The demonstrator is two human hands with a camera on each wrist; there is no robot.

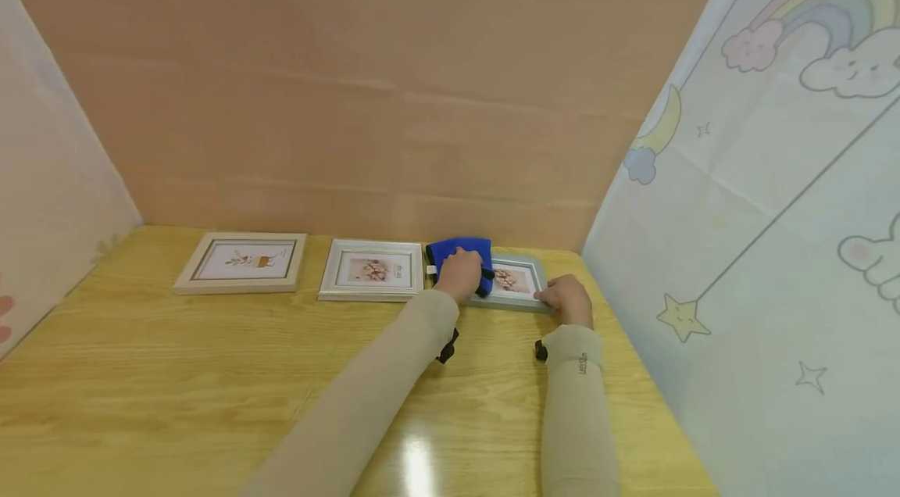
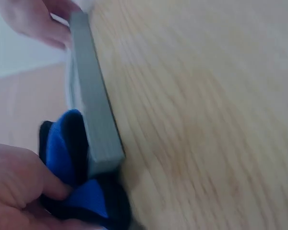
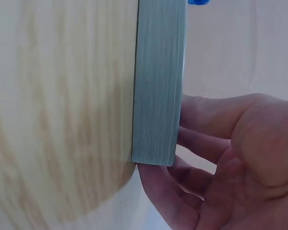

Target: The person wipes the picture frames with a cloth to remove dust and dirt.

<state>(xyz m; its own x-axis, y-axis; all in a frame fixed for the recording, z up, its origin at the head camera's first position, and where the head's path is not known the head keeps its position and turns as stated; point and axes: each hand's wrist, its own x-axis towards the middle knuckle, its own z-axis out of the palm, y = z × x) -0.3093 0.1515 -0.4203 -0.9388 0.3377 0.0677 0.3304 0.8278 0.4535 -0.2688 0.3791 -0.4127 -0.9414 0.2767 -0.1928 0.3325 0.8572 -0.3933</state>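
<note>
A blue cloth (image 1: 465, 248) with black edging and a white tag lies over the left end of a grey-blue picture frame (image 1: 530, 273). My left hand (image 1: 460, 273) pinches the cloth, which folds round the frame's near left corner in the left wrist view. At the frame's other end, my right hand (image 1: 568, 298) holds the near right corner. The right wrist view shows its thumb (image 3: 209, 115) on the front face and fingers curled by the end. The picture of pink flowers shows between my hands, partly covered by the cloth.
Left of the cloth lies a silver-white picture frame (image 1: 373, 295) with a flower picture. Farther left is a cream picture frame (image 1: 239, 288) with a plant drawing. All rest along the back of the wooden table (image 1: 176, 387), between a brown back wall (image 1: 366, 91) and a patterned right wall (image 1: 759, 262).
</note>
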